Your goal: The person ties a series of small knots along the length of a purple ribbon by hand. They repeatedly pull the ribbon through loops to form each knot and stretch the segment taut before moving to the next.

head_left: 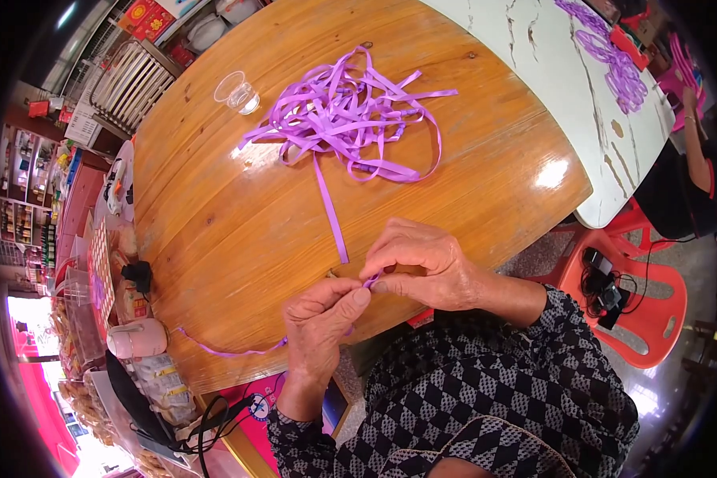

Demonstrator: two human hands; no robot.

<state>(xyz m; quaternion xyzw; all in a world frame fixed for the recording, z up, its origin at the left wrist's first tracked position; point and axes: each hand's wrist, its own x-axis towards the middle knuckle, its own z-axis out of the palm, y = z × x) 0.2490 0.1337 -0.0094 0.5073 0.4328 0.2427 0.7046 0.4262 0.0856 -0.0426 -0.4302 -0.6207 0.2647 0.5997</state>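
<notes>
My left hand (315, 327) and my right hand (432, 267) meet over the near edge of the wooden table, fingertips pinched together. Between them is a small bunched bit of purple ribbon (371, 281); its exact shape is mostly covered by the fingers. A thin purple strip (231, 351) trails across the tabletop to the left and passes behind my left hand. Further off, a loose tangled heap of flat purple ribbon (338, 119) lies on the table. One straight ribbon end (331, 209) runs from the heap toward my hands and stops just short of them.
A clear plastic cup (243, 99) stands left of the heap. A white marbled table (526, 48) adjoins at the far right, bearing more purple ribbon (625, 76), with another person's arm (695, 147) beside it. A red chair (653, 307) holds black cables. Packages and a pink case (137, 338) crowd the left edge.
</notes>
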